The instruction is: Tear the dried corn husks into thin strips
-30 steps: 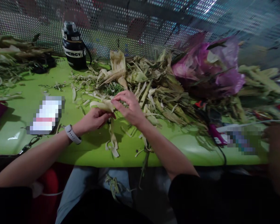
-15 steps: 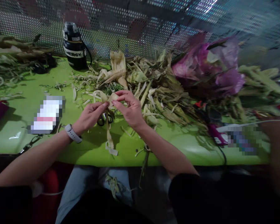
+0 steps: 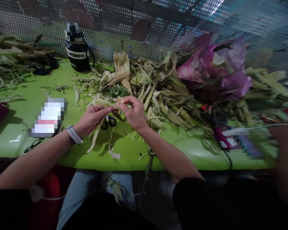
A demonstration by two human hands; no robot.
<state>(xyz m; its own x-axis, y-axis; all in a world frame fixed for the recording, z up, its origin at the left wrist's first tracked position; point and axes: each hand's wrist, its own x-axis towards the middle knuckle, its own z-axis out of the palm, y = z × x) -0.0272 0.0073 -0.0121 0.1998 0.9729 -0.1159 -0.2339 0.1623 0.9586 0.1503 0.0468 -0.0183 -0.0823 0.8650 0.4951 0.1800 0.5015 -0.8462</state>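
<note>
My left hand, with a white watch at the wrist, and my right hand both pinch a pale dried husk strip above the green table. The two hands sit close together, fingertips almost meeting. Thin shreds of the husk hang down from my left fingers toward the table. Small black scissors lie on the table just under my hands. A big heap of dried husks and leaves spreads right behind my right hand.
A black bottle stands at the back by a perforated metal screen. Purple wrapping lies at the right, more leaves at the far left. Another person's arm shows at the right edge. A pink-handled tool lies nearby.
My hands have pulled the husk strip apart sideways, and a long shred now hangs from my left fingers. The scissors under my hands have come into clearer view.
</note>
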